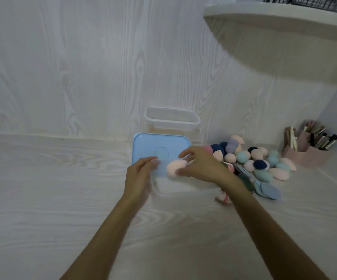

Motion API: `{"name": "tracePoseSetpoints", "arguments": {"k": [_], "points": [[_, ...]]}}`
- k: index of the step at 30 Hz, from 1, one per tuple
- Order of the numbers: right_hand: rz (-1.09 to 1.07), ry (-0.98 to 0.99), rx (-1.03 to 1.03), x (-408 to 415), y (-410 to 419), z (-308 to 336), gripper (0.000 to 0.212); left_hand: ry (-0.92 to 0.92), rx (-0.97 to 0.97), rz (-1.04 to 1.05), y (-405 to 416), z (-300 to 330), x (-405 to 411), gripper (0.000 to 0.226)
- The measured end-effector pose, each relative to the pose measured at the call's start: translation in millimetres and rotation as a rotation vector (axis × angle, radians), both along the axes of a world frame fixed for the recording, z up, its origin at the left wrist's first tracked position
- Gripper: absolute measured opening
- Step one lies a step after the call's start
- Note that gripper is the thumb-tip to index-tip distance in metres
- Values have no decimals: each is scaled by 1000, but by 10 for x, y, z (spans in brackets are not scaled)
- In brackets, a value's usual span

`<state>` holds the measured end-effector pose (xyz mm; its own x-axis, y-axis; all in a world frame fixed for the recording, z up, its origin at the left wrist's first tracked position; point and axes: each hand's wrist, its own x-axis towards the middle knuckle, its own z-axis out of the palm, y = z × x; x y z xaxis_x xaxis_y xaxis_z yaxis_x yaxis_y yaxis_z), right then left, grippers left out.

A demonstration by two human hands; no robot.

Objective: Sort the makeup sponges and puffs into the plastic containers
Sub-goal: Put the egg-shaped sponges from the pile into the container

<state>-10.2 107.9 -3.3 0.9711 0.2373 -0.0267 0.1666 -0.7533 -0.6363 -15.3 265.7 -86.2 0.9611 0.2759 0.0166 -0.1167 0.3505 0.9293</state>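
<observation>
now right hand (201, 165) holds pink sponge (175, 167) above blue lid (159, 147).

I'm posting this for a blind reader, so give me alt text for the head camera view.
A person's right hand holds a pink makeup sponge over a blue lid, which the left hand touches at its near edge. An open clear container stands behind, and a pile of colourful sponges lies to the right on a pale wood-grain surface.

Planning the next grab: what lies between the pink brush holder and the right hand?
Head view: the loose pile of sponges lies between holder and right hand.
</observation>
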Motion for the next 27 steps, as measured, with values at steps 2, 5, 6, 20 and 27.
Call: {"name": "tracePoseSetpoints", "arguments": {"k": [2,5,6,20,27], "points": [[13,12,-82,43,207,-105,43,12,-17,-20,10,13,-10,8],[-22,-3,-109,91,362,-272,40,36,-5,-32,22,22,-31,9],[-53,1,-89,89,396,-297,39,45,4,-43,36,27,-36,9],[-93,102,51,-38,375,-376,27,200,328,-166,203,235,-95,39],[94,276,67,-69,297,-225,29,146,530,-174,258,260,-83,34]]}}
